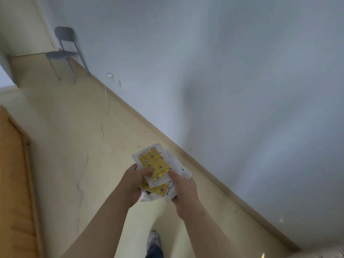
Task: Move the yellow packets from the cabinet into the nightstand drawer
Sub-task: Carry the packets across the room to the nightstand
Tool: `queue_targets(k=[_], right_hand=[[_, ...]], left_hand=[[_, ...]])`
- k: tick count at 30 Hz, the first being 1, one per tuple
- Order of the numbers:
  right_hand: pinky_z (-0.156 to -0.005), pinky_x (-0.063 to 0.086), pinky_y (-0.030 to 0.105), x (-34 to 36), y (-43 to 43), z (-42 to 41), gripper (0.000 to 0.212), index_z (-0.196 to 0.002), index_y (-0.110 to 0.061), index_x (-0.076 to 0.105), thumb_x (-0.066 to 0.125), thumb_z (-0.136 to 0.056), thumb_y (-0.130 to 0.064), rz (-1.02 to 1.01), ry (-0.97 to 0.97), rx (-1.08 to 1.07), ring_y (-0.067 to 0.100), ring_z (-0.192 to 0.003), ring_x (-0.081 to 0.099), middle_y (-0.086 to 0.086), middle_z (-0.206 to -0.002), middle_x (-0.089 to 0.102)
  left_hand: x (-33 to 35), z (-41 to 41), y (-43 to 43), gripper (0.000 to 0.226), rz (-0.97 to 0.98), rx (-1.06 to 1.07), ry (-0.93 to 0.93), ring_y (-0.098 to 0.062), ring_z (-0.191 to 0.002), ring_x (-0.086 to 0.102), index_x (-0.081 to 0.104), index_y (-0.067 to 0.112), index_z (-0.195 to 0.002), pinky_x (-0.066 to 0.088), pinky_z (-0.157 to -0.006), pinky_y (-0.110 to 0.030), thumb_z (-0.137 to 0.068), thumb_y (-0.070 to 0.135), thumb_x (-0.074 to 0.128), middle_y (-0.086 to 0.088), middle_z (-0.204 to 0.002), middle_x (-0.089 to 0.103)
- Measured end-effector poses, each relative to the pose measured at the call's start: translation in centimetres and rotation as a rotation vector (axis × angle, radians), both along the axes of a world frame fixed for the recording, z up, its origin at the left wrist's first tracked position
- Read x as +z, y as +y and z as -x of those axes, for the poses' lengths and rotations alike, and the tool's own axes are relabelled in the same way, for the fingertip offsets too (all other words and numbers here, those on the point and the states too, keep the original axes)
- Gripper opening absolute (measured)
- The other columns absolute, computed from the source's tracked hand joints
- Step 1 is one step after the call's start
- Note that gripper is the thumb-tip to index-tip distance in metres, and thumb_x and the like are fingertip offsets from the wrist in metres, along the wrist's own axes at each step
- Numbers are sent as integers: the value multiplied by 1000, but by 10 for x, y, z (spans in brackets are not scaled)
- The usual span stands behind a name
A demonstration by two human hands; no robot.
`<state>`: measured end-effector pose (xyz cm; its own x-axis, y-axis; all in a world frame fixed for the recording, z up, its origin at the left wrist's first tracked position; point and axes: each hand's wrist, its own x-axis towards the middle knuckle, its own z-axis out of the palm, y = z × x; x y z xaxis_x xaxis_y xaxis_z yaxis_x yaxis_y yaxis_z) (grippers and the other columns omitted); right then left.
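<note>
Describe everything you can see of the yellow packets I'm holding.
The yellow packets are a loose, fanned stack of flat pouches, seemingly glossy plastic, with whitish borders and yellow faces printed with small cartoon shapes. The left hand and the right hand grip them from the sides, thumbs on top, above the floor. Their number is unclear.

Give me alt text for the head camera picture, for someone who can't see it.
A person's left hand and right hand hold a bundle of yellow packets over a pale floor. A grey chair stands far off by a white wall, and a wooden furniture edge shows at left.
</note>
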<state>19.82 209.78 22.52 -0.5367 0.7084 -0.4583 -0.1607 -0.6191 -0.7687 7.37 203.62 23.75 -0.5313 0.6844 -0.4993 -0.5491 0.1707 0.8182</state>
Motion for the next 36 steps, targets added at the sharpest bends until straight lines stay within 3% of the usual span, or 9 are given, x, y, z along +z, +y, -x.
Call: queue_targets(k=[6,8,14,18,21,28,32,36], right_hand=[[-75,59,42,19,98,126,23,-111,-11,63,61,-88,-8,-22,-11,112,31,-88,71,11,-96,74],[-68,60,37,28,125,165,22,-111,-11,63,61,-89,-8,-28,11,148,29,-86,71,10,-95,74],[-68,60,40,32,195,269,19,-105,-10,64,59,-89,-3,7,95,222,29,-83,72,10,-91,74],[-82,56,50,18,247,341,23,-108,-11,65,58,-88,-2,2,92,312,33,-91,70,13,-97,73],[-88,51,56,8,300,403,29,-114,-13,64,57,-88,-4,-38,101,398,35,-97,68,14,-103,71],[-92,47,61,19,414,536,56,-121,-17,60,72,-68,-27,-175,199,562,38,-106,63,19,-115,65],[-90,49,59,20,445,606,51,-119,-19,62,70,-69,-25,-169,156,638,35,-102,66,16,-111,68],[-88,51,57,14,460,685,43,-114,-22,65,69,-71,-24,-181,109,701,32,-98,68,12,-106,70]], left_hand=[[18,117,84,15,-33,113,29,-31,-83,65,59,8,-100,53,-68,-41,-90,-2,54,-14,-93,69],[26,154,107,15,-43,143,45,-31,-82,66,59,8,-101,53,-69,-42,-90,-1,54,-14,-94,69],[32,253,165,19,-33,202,88,-34,-88,67,60,6,-107,54,-77,-46,-91,0,53,-15,-99,70],[24,311,205,19,-14,267,100,-37,-88,66,61,4,-108,45,-90,-57,-92,1,51,-17,-97,72],[20,364,249,19,-15,316,123,-40,-87,66,61,3,-108,40,-91,-63,-92,2,50,-17,-95,72],[36,479,352,19,-69,436,114,-37,-87,68,61,2,-107,56,-71,-46,-93,1,48,-18,-97,72],[34,542,379,19,-76,541,78,-38,-88,68,60,1,-107,55,-72,-47,-93,1,49,-19,-97,72],[22,613,392,16,-85,630,56,-33,-77,70,61,3,-101,56,-62,-42,-94,2,47,-14,-85,74]])
